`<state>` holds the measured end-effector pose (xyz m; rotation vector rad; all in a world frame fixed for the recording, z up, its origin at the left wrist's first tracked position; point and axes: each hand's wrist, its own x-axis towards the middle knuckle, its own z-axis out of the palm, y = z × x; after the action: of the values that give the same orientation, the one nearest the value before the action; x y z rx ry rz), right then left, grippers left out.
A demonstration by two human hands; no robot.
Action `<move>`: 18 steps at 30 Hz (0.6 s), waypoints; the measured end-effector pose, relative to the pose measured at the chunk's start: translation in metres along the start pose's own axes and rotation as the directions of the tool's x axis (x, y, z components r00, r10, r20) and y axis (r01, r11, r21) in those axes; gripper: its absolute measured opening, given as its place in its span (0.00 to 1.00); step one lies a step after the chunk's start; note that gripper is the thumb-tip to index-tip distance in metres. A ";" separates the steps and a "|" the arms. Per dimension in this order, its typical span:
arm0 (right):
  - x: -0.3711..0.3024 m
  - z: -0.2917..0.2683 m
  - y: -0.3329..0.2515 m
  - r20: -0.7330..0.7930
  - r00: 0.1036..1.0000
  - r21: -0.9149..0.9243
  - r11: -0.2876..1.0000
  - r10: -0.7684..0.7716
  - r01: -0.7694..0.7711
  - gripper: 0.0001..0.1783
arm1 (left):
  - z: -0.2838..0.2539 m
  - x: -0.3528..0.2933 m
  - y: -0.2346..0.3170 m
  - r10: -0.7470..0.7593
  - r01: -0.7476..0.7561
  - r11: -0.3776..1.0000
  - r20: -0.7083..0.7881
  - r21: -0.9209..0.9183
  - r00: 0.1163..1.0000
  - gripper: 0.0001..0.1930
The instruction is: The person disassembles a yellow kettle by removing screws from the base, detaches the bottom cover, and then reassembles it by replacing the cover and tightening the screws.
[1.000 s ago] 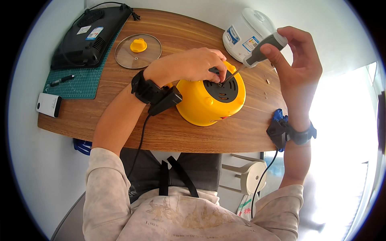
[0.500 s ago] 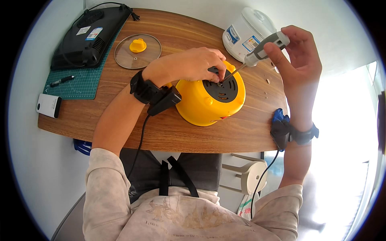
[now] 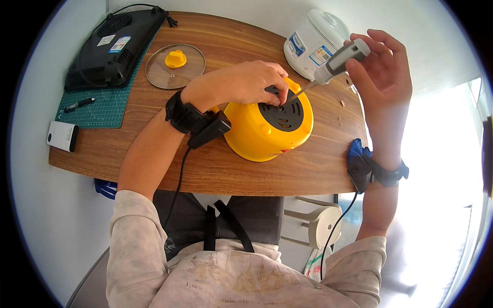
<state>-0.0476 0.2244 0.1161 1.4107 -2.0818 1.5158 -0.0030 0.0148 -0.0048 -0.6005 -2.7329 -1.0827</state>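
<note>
A yellow round appliance [image 3: 249, 134] sits bottom up on the table, with a slotted black plate [image 3: 288, 121] set in its underside. Over this plate reaches my left hand [image 3: 251, 82], its fingers pinched together close to the middle hole; whatever they grip is too small and hidden to make out. My right hand [image 3: 387, 77] holds a screwdriver [image 3: 341, 61] with a grey and white handle between thumb and fingers, the other fingers loosely spread. Its shaft slants down to the left, and the tip meets the plate's middle beside my left fingertips.
A glass lid [image 3: 187, 74] with a yellow knob lies behind my left forearm. At the back stands a white rice cooker [image 3: 316, 43]. On the left, a black appliance [image 3: 113, 49] and a pen [image 3: 79, 104] rest on a green cutting mat [image 3: 110, 110], near a white power bank [image 3: 61, 136].
My right fingers have opened and shifted around the screwdriver handle, which has tilted slightly. My left hand and the yellow appliance stay nearly in place.
</note>
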 end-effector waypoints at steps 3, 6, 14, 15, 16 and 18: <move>0.002 -0.007 0.007 0.117 0.992 -0.046 0.997 -0.050 0.056 0.21 | -0.001 -0.001 0.003 -0.020 0.020 1.000 0.005 -0.012 1.000 0.05; -0.001 -0.004 0.001 0.124 0.991 -0.166 0.984 -0.041 0.061 0.19 | 0.001 -0.002 0.003 -0.044 0.044 0.999 -0.004 0.008 0.999 0.05; -0.008 -0.006 0.000 0.125 0.988 -0.096 0.990 -0.086 0.098 0.23 | 0.001 -0.002 0.002 -0.022 0.022 1.000 -0.004 0.014 1.000 0.08; -0.008 -0.008 0.001 0.150 0.982 -0.091 0.988 -0.112 0.126 0.23 | 0.001 -0.002 0.003 -0.020 0.020 1.000 -0.005 0.014 1.000 0.08; -0.010 -0.008 0.000 0.156 0.982 -0.119 0.985 -0.110 0.129 0.23 | 0.001 -0.002 0.002 -0.017 0.017 1.000 -0.007 0.013 1.000 0.08; -0.014 -0.007 -0.003 0.168 0.980 -0.175 0.976 -0.104 0.133 0.23 | 0.002 -0.001 -0.001 -0.012 0.012 1.000 -0.011 0.012 1.000 0.08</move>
<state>-0.0407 0.2385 0.1121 1.5968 -2.1201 1.1661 -0.0021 0.0150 -0.0066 -0.5756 -2.7354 -1.0687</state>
